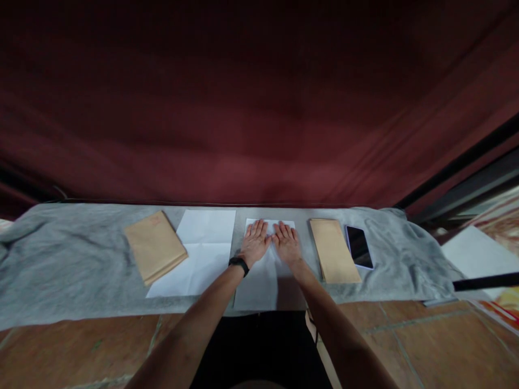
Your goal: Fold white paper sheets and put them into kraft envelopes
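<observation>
A sheet of white paper point(259, 286) with a lengthwise crease lies in front of me on the grey cloth. My left hand point(255, 243) rests flat on its upper half, fingers stretched out, a black band around the wrist. Beside it, my right hand point(287, 244) also lies flat on the sheet, fingers spread. The two thumbs nearly meet near the middle crease. Both palms hide part of the paper. To the left is another creased white sheet point(211, 232), partly covered by a stack of brown envelopes point(156, 246).
On the right, a second stack of narrow brown envelopes point(334, 251) lies next to a phone point(359, 247) with a dark screen. The grey cloth point(77, 254) covers a long, narrow surface. Dark red fabric point(259, 135) hangs behind it. Tiled floor point(438, 346) shows in front.
</observation>
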The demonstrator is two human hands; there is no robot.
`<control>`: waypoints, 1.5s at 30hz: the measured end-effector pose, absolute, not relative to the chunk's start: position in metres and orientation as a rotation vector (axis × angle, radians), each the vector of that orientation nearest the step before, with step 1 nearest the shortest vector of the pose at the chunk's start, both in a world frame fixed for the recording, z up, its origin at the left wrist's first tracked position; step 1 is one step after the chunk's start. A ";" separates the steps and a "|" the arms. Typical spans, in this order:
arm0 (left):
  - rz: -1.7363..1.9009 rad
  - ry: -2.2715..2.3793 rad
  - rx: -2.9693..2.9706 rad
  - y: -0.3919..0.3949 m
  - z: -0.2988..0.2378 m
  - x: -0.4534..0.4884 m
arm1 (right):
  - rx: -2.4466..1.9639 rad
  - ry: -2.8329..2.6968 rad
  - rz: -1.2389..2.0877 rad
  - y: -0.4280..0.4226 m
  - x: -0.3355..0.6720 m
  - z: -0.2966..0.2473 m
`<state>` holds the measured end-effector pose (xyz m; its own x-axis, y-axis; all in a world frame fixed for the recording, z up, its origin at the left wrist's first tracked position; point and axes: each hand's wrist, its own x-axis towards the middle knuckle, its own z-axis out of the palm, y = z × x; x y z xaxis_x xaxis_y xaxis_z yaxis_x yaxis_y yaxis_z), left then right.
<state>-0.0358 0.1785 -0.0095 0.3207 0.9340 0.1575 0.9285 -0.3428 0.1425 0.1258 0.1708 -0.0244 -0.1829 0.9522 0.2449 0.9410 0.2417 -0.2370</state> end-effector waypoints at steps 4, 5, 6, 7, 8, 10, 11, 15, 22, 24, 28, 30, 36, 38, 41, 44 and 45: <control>0.348 1.877 2.458 0.190 -0.014 -0.043 | -1.791 -2.107 0.024 0.183 0.131 -0.028; 0.362 1.902 2.442 0.192 -0.015 -0.045 | -1.794 -2.089 0.015 0.185 0.133 -0.029; 0.379 1.927 2.427 0.192 -0.016 -0.047 | -1.798 -2.072 0.003 0.186 0.135 -0.030; 0.395 1.951 2.413 0.192 -0.018 -0.049 | -1.806 -2.057 -0.009 0.187 0.136 -0.031; 0.408 1.973 2.402 0.192 -0.019 -0.051 | -1.817 -2.044 -0.021 0.187 0.138 -0.032; 0.415 2.012 2.383 0.189 -0.020 -0.054 | -1.848 -2.012 -0.042 0.186 0.141 -0.033; 0.408 2.033 2.374 0.187 -0.020 -0.055 | -1.862 -1.995 -0.054 0.185 0.142 -0.033; 0.344 2.086 2.324 0.179 -0.015 -0.061 | -1.858 -1.963 -0.109 0.182 0.150 -0.034; 0.345 2.002 2.474 0.150 0.002 -0.059 | -1.824 -2.002 -0.119 0.158 0.159 -0.030; 0.361 1.855 2.586 0.131 0.003 -0.052 | -1.743 -2.060 -0.091 0.138 0.154 -0.030; 0.383 1.532 2.734 0.085 -0.004 -0.034 | -1.579 -2.225 0.032 0.087 0.139 -0.032; 0.370 1.434 2.758 0.066 -0.008 -0.029 | -1.565 -2.270 0.051 0.064 0.136 -0.033; 0.342 1.398 2.722 0.044 -0.006 -0.037 | -1.662 -2.236 -0.037 0.035 0.151 -0.034; 0.348 1.377 2.738 0.040 -0.003 -0.042 | -1.670 -2.223 -0.056 0.032 0.157 -0.034; 0.364 1.372 2.751 0.033 -0.001 -0.047 | -1.685 -2.200 -0.084 0.028 0.162 -0.036; 0.359 1.373 2.768 0.027 -0.002 -0.050 | -1.697 -2.192 -0.113 0.023 0.168 -0.038; 0.355 1.373 2.776 0.025 -0.002 -0.051 | -1.696 -2.194 -0.118 0.022 0.170 -0.039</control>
